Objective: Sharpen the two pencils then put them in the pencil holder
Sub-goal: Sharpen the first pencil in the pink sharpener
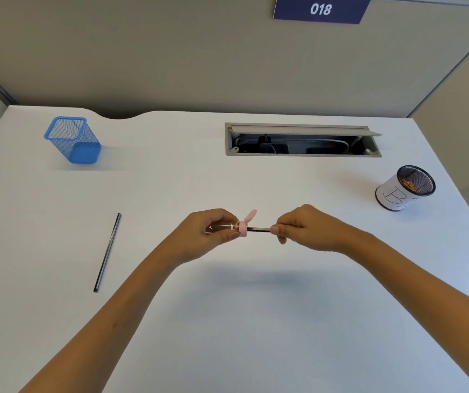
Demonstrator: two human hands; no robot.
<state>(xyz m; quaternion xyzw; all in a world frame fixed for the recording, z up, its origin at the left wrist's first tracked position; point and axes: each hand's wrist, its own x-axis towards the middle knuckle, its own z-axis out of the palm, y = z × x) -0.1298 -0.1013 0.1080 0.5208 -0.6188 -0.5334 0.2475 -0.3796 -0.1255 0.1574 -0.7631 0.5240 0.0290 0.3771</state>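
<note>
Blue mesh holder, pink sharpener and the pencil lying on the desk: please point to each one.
blue mesh holder (81, 143), head view, on its front mesh wall.
pink sharpener (243, 228), head view, on its pink body.
pencil on the desk (107, 252), head view, on the middle of its shaft.

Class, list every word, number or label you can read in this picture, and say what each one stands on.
"018": white digits on the dark blue sign on the partition wall.
"B": hand-drawn on the white paper round the black mesh cup; any further marks there are unclear.
No other writing can be read.
</note>
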